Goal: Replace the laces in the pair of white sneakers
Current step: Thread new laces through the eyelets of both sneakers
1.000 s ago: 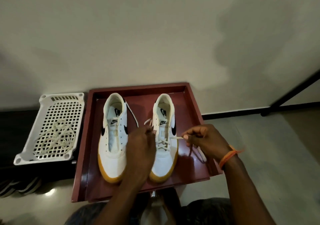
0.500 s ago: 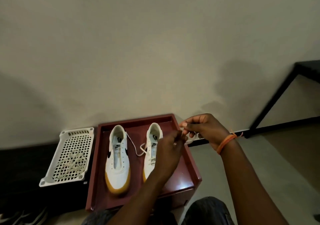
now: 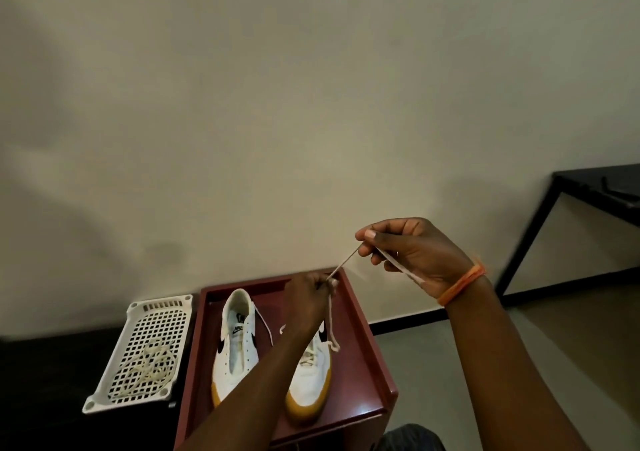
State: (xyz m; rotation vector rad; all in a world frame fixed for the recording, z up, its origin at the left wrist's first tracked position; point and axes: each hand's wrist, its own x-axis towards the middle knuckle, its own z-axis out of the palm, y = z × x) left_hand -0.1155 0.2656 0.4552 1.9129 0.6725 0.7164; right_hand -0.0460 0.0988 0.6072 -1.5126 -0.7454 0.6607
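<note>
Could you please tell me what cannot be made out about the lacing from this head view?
- Right sneaker: its heel, tongue and upper eyelets are hidden by the left hand and forearm.
- Lace: its end is hidden inside the right hand.
- Laces in the white basket: too tangled and small to count.
- Left sneaker: its toe is covered by the forearm.
</note>
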